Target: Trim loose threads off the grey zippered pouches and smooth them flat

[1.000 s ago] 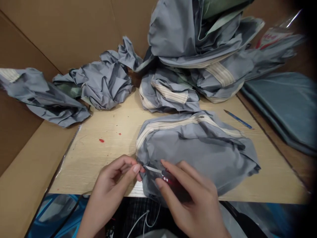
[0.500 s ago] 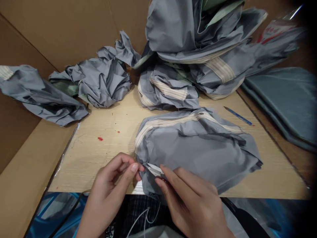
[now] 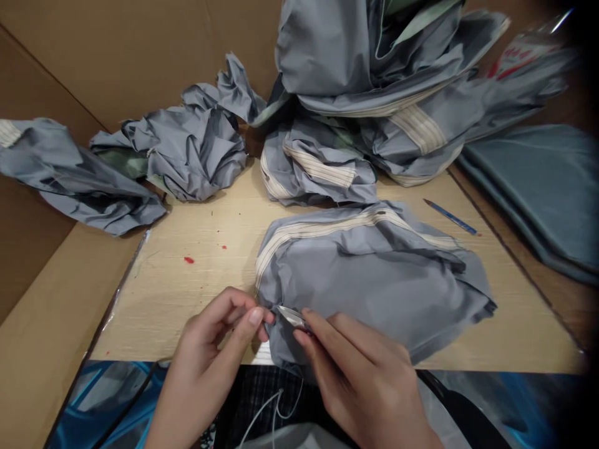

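A grey fabric piece (image 3: pixel 346 287) with a cream zipper strip (image 3: pixel 322 226) along its far side lies on the table in front of me. At its near left corner, my left hand (image 3: pixel 229 333) is closed in a pinch on the fabric's edge; any thread between the fingertips is too fine to make out. My right hand (image 3: pixel 360 368) grips small thread snips (image 3: pixel 291 317) between thumb and fingers. Their pale blades point left at that same corner, close to the left fingertips, and look closed. The handles are hidden in my right hand.
Crumpled grey fabric pieces (image 3: pixel 196 156) lie at the back left. A taller heap of zippered grey pieces (image 3: pixel 327 56) rises at the back. A blue pencil (image 3: pixel 452 217) lies right of the work, near folded dark fabric (image 3: pixel 538 187). Cardboard walls (image 3: pixel 140 56) stand behind.
The snips' blades have come together, where they were slightly apart before. Both hands and the fabric piece stay almost in place.
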Demonstrator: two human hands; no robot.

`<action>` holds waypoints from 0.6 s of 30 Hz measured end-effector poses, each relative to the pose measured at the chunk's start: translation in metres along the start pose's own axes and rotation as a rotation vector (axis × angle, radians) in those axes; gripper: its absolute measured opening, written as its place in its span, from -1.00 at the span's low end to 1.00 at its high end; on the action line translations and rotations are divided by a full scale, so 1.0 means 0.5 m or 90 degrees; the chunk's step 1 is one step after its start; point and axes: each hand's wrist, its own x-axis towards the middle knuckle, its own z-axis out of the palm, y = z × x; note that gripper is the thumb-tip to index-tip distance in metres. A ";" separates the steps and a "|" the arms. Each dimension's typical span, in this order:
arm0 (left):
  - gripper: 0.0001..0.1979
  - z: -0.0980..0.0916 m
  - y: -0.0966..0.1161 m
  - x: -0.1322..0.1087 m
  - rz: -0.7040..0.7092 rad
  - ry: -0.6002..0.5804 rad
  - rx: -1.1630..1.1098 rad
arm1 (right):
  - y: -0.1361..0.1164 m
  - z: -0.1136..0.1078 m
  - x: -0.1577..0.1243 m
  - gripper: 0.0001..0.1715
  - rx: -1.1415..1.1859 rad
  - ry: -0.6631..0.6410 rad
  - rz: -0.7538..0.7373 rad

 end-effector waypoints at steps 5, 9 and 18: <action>-0.84 -0.001 -0.002 -0.003 0.009 0.003 0.008 | 0.000 0.002 -0.003 -0.80 0.014 -0.003 0.004; -0.84 0.000 -0.007 -0.004 0.001 0.003 0.004 | 0.001 0.004 -0.003 -0.80 0.011 -0.015 0.000; -0.82 -0.001 0.000 0.003 0.023 0.006 -0.001 | 0.004 0.000 -0.004 -0.80 0.019 -0.017 -0.016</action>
